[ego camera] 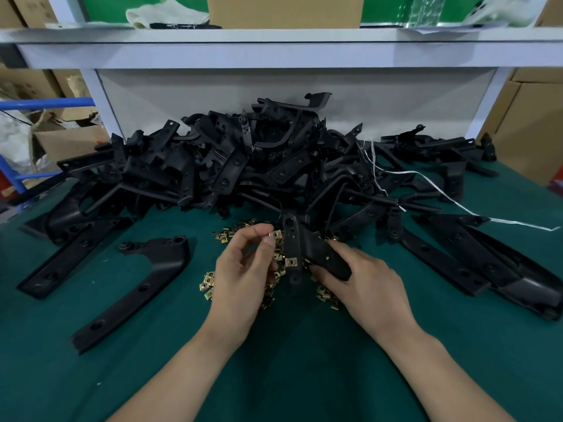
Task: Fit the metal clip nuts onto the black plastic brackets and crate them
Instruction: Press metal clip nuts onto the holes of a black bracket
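Note:
My right hand (362, 278) grips a black plastic bracket (307, 248) over the green table. One brass-coloured clip nut (291, 262) sits on the bracket's lower edge. My left hand (243, 269) pinches another clip nut (276, 234) between thumb and forefinger, right at the bracket's upper left edge. Loose clip nuts (210, 283) lie scattered on the mat beneath both hands. A big heap of black brackets (243, 159) fills the back of the table.
Single brackets lie on the mat at the left (137, 287) and right (457, 260). A white string (457, 202) trails across the right side of the heap. A white shelf (274, 41) hangs over the back, with cardboard boxes (530, 126) beside the table.

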A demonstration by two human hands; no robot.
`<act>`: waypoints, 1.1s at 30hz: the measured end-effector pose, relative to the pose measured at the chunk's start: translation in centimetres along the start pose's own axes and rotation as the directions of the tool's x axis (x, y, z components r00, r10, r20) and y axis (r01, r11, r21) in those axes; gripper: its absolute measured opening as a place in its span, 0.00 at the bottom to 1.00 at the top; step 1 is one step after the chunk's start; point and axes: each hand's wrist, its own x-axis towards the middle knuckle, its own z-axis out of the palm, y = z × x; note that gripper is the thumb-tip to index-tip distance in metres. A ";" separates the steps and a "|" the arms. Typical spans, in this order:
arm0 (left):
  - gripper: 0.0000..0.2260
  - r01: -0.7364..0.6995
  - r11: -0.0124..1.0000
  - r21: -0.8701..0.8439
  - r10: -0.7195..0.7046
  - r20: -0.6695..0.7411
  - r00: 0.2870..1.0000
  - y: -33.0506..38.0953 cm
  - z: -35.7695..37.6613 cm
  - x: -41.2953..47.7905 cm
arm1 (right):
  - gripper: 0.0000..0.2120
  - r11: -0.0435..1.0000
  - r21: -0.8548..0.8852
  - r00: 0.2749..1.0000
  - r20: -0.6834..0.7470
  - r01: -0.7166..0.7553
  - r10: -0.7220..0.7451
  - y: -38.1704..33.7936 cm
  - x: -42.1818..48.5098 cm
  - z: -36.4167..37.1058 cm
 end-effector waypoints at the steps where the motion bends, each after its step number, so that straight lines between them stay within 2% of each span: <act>1: 0.09 0.002 1.000 0.002 -0.002 0.004 1.000 0.0 0.0 0.0 | 0.21 1.000 0.000 1.000 0.003 0.000 0.000 0.0 0.0 0.0; 13: 0.08 -0.007 1.000 0.007 0.006 0.021 1.000 0.1 0.0 -0.1 | 0.20 1.000 0.004 0.999 0.033 0.003 -0.003 -0.2 -0.1 -0.3; 21: 0.08 0.014 0.999 -0.051 -0.015 -0.005 1.000 0.4 0.2 -0.3 | 0.23 0.998 0.055 0.999 0.029 0.012 -0.013 -0.1 -0.1 -0.2; 33: 0.07 0.008 0.999 -0.046 -0.009 -0.026 1.000 0.7 0.2 -0.5 | 0.22 0.999 0.022 0.999 0.039 0.027 -0.028 -0.3 -0.2 -0.6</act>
